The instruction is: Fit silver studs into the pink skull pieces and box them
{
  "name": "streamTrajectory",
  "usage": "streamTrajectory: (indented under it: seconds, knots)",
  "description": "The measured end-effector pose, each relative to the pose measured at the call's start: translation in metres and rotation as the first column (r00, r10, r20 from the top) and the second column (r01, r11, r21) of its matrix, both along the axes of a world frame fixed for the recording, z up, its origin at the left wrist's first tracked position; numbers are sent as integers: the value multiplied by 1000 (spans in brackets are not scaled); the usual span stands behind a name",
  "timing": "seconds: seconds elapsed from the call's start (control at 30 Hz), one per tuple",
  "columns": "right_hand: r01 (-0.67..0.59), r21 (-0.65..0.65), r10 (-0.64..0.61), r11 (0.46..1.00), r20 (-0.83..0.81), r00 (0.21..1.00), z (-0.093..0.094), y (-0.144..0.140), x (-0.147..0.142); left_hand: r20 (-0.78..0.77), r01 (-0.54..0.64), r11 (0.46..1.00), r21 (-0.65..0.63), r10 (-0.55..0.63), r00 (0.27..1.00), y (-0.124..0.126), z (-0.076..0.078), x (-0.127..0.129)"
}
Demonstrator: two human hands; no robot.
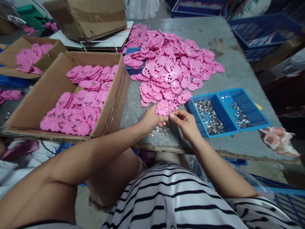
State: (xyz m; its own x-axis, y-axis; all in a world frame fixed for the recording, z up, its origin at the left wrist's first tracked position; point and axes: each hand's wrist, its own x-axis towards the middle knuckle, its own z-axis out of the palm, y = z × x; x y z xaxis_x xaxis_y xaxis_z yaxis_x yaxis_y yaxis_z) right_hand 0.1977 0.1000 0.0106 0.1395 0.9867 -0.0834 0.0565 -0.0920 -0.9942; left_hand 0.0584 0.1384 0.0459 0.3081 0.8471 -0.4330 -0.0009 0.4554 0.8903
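Head view, steeply down over table (228, 41)

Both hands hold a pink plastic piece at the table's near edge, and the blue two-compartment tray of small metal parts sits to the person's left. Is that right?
Not quite. The head view shows the blue two-compartment tray of small metal parts to the person's right, not left. The rest stands: the left hand and right hand hold a pink plastic piece at the table's near edge.
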Motion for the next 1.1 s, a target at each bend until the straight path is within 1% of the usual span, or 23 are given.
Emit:
streamTrajectory:
  seconds: [0.07,0.17,0.27,0.37,0.43,0.53,0.63,0.7,0.83,0.97,1.1]
  knots:
    - [-33,-6,33,999,37,999,1,0,-2,12,8,1000,0,-8,1000,-1,0,0]
    - [-3,5,2,1000,37,999,2,2,-2,58,12,1000,-3,-12,998,-1,-1,-1]
    - [65,-6,-66,998,-93,994,4,5,-1,160,22,999,-25,-18,987,2,0,-2]
    - [100,-20,-102,995,-219,970,8,8,1,291,65,996,-65,-43,956,7,3,-4]
    - [119,12,-113,993,-249,962,10,9,0,360,88,994,-61,-60,931,10,5,-8]
    - [147,72,-125,987,-251,960,12,10,-2,425,132,991,-37,-104,899,13,10,-15]
    - [181,97,-155,979,-224,962,13,10,-6,454,154,988,-26,-126,882,14,14,-21]
    - [193,109,-170,975,-189,967,14,9,-7,475,137,990,-8,-117,872,15,16,-23]
    - [172,116,-155,978,-138,978,17,8,-12,476,98,993,60,-115,872,14,18,-22]
    - [180,110,-158,977,-187,970,18,10,-17,458,98,991,91,-129,879,12,16,-20]
    - [203,96,-176,974,-240,955,19,12,-20,467,109,986,124,-155,871,12,12,-20]
